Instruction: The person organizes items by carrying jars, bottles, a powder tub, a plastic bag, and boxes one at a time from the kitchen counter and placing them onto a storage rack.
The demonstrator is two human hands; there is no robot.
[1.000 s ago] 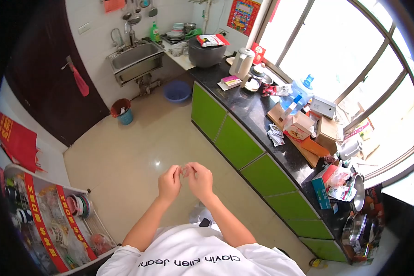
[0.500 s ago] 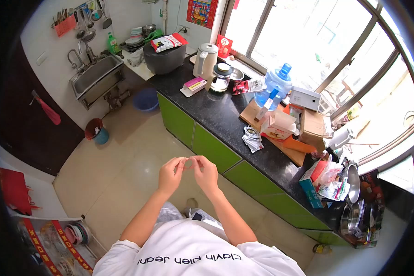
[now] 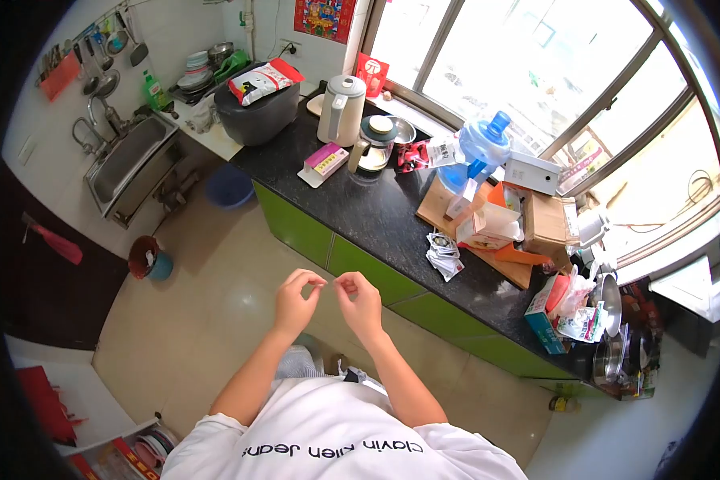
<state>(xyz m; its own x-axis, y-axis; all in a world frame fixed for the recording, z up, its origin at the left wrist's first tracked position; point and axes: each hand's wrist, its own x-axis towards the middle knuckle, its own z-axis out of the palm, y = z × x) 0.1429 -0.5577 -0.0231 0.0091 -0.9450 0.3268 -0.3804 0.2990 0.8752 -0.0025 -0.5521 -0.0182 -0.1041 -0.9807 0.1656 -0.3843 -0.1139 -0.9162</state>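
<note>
My left hand (image 3: pixel 298 300) is raised in front of my white shirt (image 3: pixel 336 432), thumb and fingertips pinched together. Facing it, a small gap away, my right hand (image 3: pixel 358 302) has its fingers curled in toward the thumb. Whatever lies between the fingertips of either hand, if anything, is too small to make out. Both hands hang in the air over the tiled floor, short of the green cabinets (image 3: pixel 368 270). Nearest beyond them on the black counter lie some small white packets (image 3: pixel 443 256).
The counter holds a kettle (image 3: pixel 342 112), a glass pot (image 3: pixel 374 146), a blue water jug (image 3: pixel 485 138) and cardboard boxes (image 3: pixel 548 224). A sink (image 3: pixel 132 160), a blue basin (image 3: pixel 230 188) and a bin (image 3: pixel 150 258) are at the left. A shelf unit (image 3: pixel 124 456) stands at lower left.
The view has swung toward the counter and window. My hands, earlier touching or nearly touching at the fingertips, now have a gap between them.
</note>
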